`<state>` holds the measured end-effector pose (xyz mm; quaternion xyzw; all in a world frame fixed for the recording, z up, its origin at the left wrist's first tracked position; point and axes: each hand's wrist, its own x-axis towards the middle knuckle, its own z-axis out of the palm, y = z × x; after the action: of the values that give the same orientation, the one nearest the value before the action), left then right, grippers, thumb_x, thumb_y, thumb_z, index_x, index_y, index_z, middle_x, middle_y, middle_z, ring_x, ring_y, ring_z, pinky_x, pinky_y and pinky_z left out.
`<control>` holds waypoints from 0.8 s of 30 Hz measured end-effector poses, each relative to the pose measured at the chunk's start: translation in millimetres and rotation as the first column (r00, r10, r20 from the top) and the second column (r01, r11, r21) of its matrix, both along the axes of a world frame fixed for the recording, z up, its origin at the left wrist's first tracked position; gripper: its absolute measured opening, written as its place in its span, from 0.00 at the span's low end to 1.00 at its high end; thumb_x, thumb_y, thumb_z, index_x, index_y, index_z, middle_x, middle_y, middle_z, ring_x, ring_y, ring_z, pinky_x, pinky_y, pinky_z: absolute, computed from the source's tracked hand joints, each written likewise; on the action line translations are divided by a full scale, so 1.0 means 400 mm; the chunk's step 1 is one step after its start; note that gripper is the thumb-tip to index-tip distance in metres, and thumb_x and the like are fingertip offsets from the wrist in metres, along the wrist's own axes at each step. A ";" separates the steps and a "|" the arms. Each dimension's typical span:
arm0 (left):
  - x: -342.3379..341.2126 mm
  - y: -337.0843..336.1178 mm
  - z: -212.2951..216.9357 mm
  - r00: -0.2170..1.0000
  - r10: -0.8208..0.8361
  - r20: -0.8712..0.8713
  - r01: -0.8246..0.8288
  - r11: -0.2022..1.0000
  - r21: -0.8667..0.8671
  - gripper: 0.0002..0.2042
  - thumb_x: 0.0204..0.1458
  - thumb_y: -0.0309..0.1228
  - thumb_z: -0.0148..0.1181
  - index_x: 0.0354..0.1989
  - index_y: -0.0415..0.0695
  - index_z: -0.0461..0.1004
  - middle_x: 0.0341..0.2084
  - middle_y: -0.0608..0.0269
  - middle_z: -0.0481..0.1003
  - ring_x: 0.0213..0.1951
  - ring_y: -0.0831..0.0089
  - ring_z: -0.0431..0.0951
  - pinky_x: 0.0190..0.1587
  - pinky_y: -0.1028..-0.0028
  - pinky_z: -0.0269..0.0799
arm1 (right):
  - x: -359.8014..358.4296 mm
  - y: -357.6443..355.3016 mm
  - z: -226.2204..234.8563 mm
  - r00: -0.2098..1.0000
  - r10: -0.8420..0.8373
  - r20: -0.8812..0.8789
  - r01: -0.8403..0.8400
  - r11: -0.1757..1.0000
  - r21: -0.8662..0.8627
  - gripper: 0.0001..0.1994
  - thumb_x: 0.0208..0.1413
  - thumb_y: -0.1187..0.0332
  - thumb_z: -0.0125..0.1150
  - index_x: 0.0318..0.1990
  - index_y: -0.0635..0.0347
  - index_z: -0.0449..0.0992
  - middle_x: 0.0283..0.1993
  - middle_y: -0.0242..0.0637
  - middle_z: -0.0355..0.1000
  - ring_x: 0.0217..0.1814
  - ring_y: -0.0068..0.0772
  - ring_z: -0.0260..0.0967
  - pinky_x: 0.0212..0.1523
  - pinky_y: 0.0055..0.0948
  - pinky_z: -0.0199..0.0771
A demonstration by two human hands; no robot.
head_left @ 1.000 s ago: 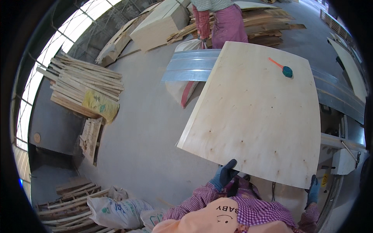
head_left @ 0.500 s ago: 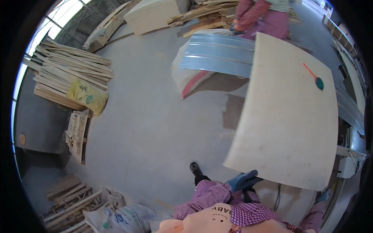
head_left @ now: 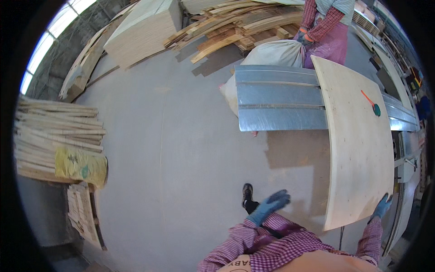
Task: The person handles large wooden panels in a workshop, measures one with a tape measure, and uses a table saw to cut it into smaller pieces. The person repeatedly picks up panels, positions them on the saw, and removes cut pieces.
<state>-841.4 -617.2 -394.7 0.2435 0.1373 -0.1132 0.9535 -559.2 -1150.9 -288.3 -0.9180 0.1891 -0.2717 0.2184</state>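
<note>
A large pale plywood board [head_left: 355, 167] lies on the metal table, its near end reaching toward me. My left hand [head_left: 272, 205], in a blue-grey glove, hovers in the air left of the board's near edge. It is open and holds nothing, its fingers stretched toward the right. At the board's near right corner is my gloved right hand [head_left: 383, 206], open, its fingers spread against the edge. A small green tool with an orange-red handle [head_left: 376, 109] rests on the board, toward its far right side.
Ridged metal table [head_left: 281, 99] under the board. Beyond it a co-worker [head_left: 328, 31] grips a white sack [head_left: 274, 54]. Loose planks [head_left: 235, 27] lie at the back; stacked wood strips [head_left: 59, 131] and a yellow bag [head_left: 81, 165] stand left.
My left hand has come off the board's near edge and moved left of it. The board now lies flatter and farther right on the table. My right hand shows more fully at its corner.
</note>
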 end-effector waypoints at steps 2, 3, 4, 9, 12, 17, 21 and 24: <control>0.008 0.173 0.006 0.992 0.074 -0.098 -0.053 0.979 0.199 0.26 0.55 0.33 0.55 0.63 0.42 0.59 0.60 0.55 0.62 0.62 0.59 0.61 0.63 0.66 0.58 | 0.053 0.186 -0.014 0.984 0.157 0.086 -0.164 0.983 0.082 0.27 0.61 0.61 0.53 0.63 0.65 0.58 0.65 0.50 0.57 0.63 0.41 0.60 0.60 0.33 0.60; -0.006 0.252 -0.001 0.993 0.102 -0.061 -0.079 0.950 0.301 0.26 0.55 0.33 0.55 0.62 0.40 0.60 0.59 0.54 0.63 0.61 0.60 0.63 0.62 0.66 0.59 | 0.081 0.298 -0.032 0.967 0.233 0.107 -0.251 0.944 0.213 0.26 0.61 0.62 0.53 0.63 0.65 0.58 0.64 0.49 0.58 0.62 0.40 0.60 0.60 0.33 0.60; -0.003 0.337 -0.013 0.990 0.140 -0.014 -0.122 0.903 0.412 0.25 0.54 0.32 0.55 0.61 0.39 0.61 0.59 0.54 0.64 0.60 0.61 0.64 0.61 0.66 0.60 | 0.115 0.417 -0.055 0.942 0.303 0.142 -0.334 0.880 0.338 0.26 0.61 0.63 0.52 0.63 0.65 0.58 0.63 0.49 0.59 0.62 0.39 0.60 0.60 0.33 0.60; -0.022 0.690 0.045 0.787 0.515 -0.341 -0.436 0.854 0.285 0.22 0.58 0.33 0.53 0.59 0.37 0.62 0.54 0.52 0.68 0.54 0.62 0.71 0.57 0.67 0.67 | 0.163 1.060 -0.027 0.824 0.566 -0.025 -0.558 0.819 0.132 0.21 0.61 0.66 0.52 0.60 0.60 0.63 0.63 0.41 0.61 0.64 0.37 0.57 0.63 0.33 0.55; -0.116 0.881 -0.052 0.717 0.587 -0.376 -0.538 0.809 0.236 0.26 0.59 0.38 0.52 0.61 0.37 0.57 0.56 0.49 0.65 0.55 0.57 0.69 0.57 0.62 0.68 | 0.191 1.336 -0.016 0.696 0.703 -0.146 -0.697 0.710 0.094 0.22 0.57 0.71 0.53 0.61 0.60 0.63 0.62 0.43 0.61 0.66 0.40 0.55 0.64 0.36 0.55; -0.132 1.209 -0.131 0.639 0.578 -0.508 -0.473 0.816 0.333 0.22 0.60 0.40 0.49 0.60 0.44 0.61 0.58 0.52 0.63 0.58 0.58 0.65 0.60 0.60 0.62 | 0.212 1.602 -0.123 0.662 0.665 -0.346 -0.719 0.694 -0.041 0.30 0.51 0.69 0.56 0.63 0.58 0.58 0.67 0.47 0.53 0.69 0.53 0.47 0.67 0.42 0.48; 0.075 1.485 -0.046 0.709 0.500 -0.498 -0.279 0.847 0.452 0.24 0.59 0.40 0.51 0.60 0.41 0.59 0.56 0.49 0.65 0.56 0.59 0.68 0.58 0.63 0.65 | 0.157 1.658 -0.236 0.772 0.395 -0.498 -0.561 0.792 -0.241 0.32 0.53 0.65 0.54 0.66 0.56 0.54 0.70 0.48 0.45 0.73 0.54 0.37 0.70 0.46 0.36; 0.293 1.617 -0.037 0.799 0.420 -0.430 -0.188 0.854 0.486 0.25 0.58 0.41 0.53 0.60 0.39 0.59 0.53 0.48 0.68 0.53 0.59 0.71 0.56 0.65 0.67 | 0.150 1.705 -0.199 0.784 0.365 -0.501 -0.502 0.849 -0.166 0.30 0.53 0.70 0.52 0.66 0.56 0.55 0.70 0.49 0.46 0.72 0.53 0.39 0.70 0.45 0.40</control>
<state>-724.2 29.7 -409.7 0.3765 0.4493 0.0158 0.8100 -499.1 -468.9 -367.7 -0.9956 -0.0259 -0.0172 0.0884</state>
